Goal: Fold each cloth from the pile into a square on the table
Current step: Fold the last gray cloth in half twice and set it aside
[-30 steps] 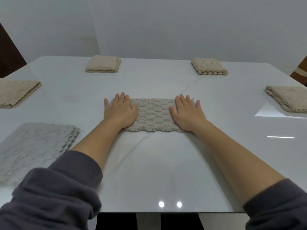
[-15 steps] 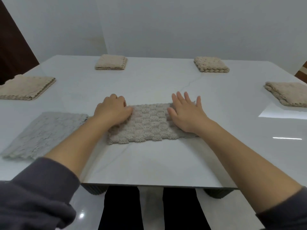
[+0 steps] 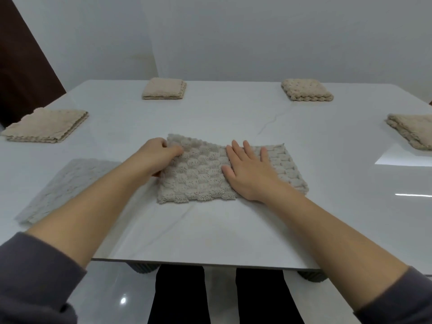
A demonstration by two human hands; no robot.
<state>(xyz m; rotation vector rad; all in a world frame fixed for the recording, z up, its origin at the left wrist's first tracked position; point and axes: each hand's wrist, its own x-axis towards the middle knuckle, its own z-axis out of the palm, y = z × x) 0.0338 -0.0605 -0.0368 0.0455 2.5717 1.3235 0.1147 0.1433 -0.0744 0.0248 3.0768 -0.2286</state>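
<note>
**Item in work:** beige textured cloth [image 3: 210,169], a rectangle lying on the white table [image 3: 210,235], centre, towards the front edge, between the two forearms

**Left hand** [image 3: 161,157]: fingers curled, gripping the cloth's left short edge, which is bunched and slightly raised under them

**Right hand** [image 3: 250,169]: flat, fingers straight and spread, palm pressing the cloth's right half to the table, with nothing held

**Change:** the left hand has closed on the left edge. Judged from this, the smoothing is over and the second fold is starting. The left edge would go across to the right edge to give the square. That fold is not yet made

**Against the earlier frames:**
- A second ago both hands lay flat on the cloth, one at each end
- Half a second ago the left fingers had begun to curl
- The right hand has stayed flat as the anchor
- The cloth now lies a little askew
- The view has drawn back, so the front table edge shows

**Also on the table:**
- grey cloth [image 3: 67,185], spread flat just left of the left forearm
- near-left square [image 3: 46,126], folded
- far-left square [image 3: 164,88], folded
- far-right square [image 3: 306,90], folded
- right-edge square [image 3: 413,130], folded; all four squares well apart
</note>
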